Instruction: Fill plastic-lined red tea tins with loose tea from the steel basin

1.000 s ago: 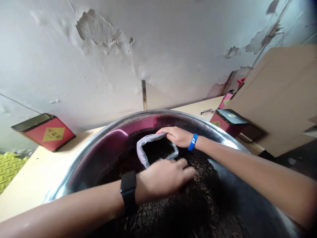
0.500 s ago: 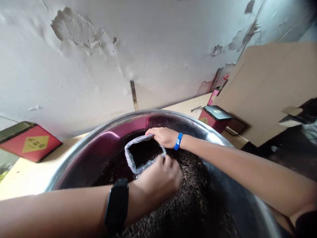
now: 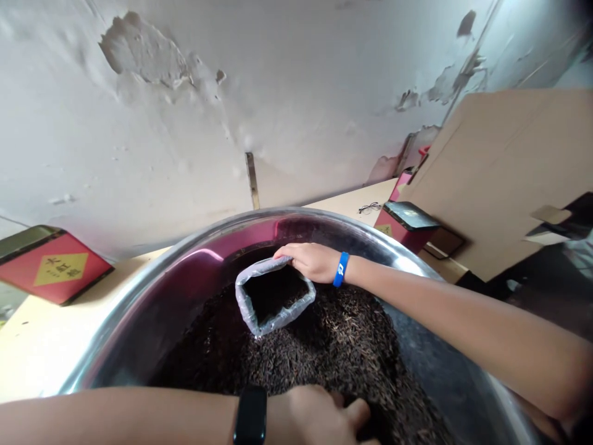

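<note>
A box with a clear plastic liner [image 3: 278, 320] folded over its rim stands in a heap of dark, dried leaf-like strips [image 3: 319, 352]. My right hand [image 3: 311, 262], wearing a blue wristband, is closed on the far right part of that lined rim. The inside of the box looks dark, and I cannot make out its contents. Low in the view, my left hand [image 3: 319, 415], with a black watch on its wrist, reaches down onto the loose strips. Its fingers look bent and somewhat apart; their tips are cut off or hidden.
A wide metal basin [image 3: 185, 238] surrounds the heap, on a pale tabletop [image 3: 41, 337]. Red boxes with yellow labels stand left [image 3: 60, 269] and right [image 3: 403, 225]. Glasses [image 3: 369, 208] lie near the peeling wall [image 3: 296, 99]. A large cardboard sheet [image 3: 519, 167] leans at right.
My left hand has left the near side of the lined box and moved down and toward me over the strips. My right hand keeps its hold on the rim.
</note>
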### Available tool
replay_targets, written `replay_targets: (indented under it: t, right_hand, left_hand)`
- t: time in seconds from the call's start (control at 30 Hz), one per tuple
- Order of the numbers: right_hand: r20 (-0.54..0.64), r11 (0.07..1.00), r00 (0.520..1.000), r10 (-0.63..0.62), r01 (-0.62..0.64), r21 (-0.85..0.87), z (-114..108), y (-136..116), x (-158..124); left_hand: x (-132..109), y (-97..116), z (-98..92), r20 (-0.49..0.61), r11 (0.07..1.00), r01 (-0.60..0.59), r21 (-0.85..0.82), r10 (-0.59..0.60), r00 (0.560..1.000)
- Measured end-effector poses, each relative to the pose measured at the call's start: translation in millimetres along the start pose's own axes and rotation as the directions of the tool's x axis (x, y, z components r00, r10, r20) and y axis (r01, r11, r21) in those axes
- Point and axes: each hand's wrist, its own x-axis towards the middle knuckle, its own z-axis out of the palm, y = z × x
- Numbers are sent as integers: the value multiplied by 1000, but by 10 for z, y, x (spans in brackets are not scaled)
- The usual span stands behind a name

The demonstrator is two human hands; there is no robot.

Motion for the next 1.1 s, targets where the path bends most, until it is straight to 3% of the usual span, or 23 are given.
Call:
replay_targets:
  t: [0.1,0.23,0.33,0.4,0.57,0.67,0.83,1.1]
  right_hand:
    - [6,1000,1000,-3,4,-2,0,-13,-13]
    - [16,1000,1000,-12,13,-14,14,-19,-23]
    - [18,1000,1000,-8,8,-26,-1,-21,-20]
    - [17,999,1000,14,-13,-43,-27,-19,-19]
    - [-63,983,995,78,-87,-164,-91,32,-28]
    - [-139,969,983,123,-149,-198,-87,65,-30]
    - [-145,959,978,152,-181,-218,-58,25,-35]
    - [-142,920,972,188,-225,-320,-46,-31,-54]
  left_hand:
    - [20,-23,-164,39,1000,-16,11,15,999]
    - [-31,-175,-595,-8,996,-5,88,6,1000]
    - [-106,-331,-879,-37,976,126,179,-122,992]
    - [-158,-442,-969,-72,932,253,261,-242,968]
    - [-226,-725,-906,-181,734,548,401,-523,833]
    - [-216,-802,-847,-186,671,611,421,-595,782]
    - [-164,-766,-806,-198,623,621,476,-612,766]
    - [-107,-794,-647,-237,616,605,505,-575,783]
